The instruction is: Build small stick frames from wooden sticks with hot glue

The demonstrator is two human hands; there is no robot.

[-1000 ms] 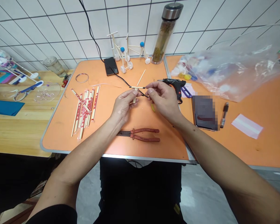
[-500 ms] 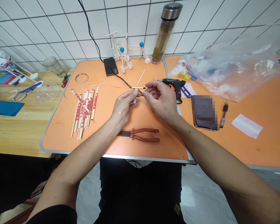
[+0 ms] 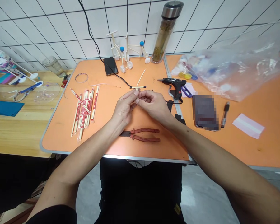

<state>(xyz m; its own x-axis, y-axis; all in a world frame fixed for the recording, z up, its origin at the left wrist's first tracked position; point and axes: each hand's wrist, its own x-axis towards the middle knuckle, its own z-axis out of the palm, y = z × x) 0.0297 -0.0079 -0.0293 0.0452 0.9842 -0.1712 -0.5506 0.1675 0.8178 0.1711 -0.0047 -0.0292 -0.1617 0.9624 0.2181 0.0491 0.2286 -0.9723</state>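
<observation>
A T-shaped piece of pale wooden sticks (image 3: 140, 87), its crossbar tipped with black at both ends, stands between my hands. My left hand (image 3: 124, 107) is closed around its stem just below the crossbar. My right hand (image 3: 154, 104) is closed in a pinch against the same stem, thumb and fingertips meeting my left fingers. The fingers hide most of the stem. Beyond the crossbar lies a loose thin stick (image 3: 141, 77). Red-handled pliers (image 3: 144, 135) rest on the orange table (image 3: 121, 153) below my hands.
Chopsticks in red-printed wrappers (image 3: 84, 112) lie at left. A black glue gun (image 3: 175, 85) sits at right, near a phone (image 3: 205, 112) and a pen (image 3: 225, 115). Stick models with blue balls (image 3: 122, 49), another phone (image 3: 110, 66) and a tall bottle (image 3: 164, 34) stand behind. A plastic bag (image 3: 238, 68) fills the right rear.
My right hand has moved down and left, from beside the crossbar's right end to the stem. The dark strip near its fingertips is out of sight. My left hand stays nearly still.
</observation>
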